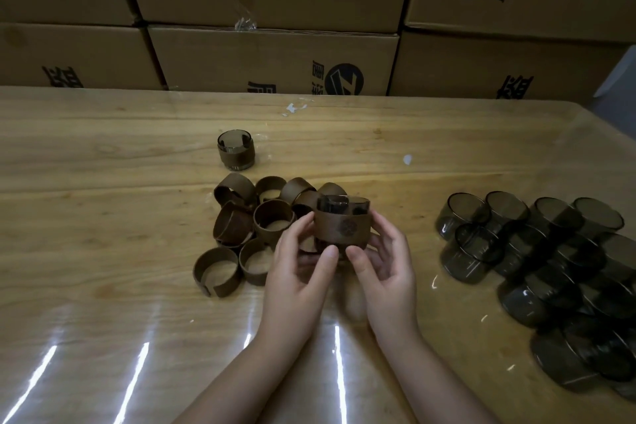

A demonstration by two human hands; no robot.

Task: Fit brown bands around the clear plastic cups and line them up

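Banded cup pinched between left grip, right grip

Brown bands, smoky grey cups, wood-grain table.

Loose bands left, bare cups right.

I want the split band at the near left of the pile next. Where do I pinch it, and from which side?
Pinch the split band by its left wall, one finger inside and one outside, coming down from above. It stands on edge, open upward; its split faces you, and a neighbouring band crowds its right side, while the left is bare table.
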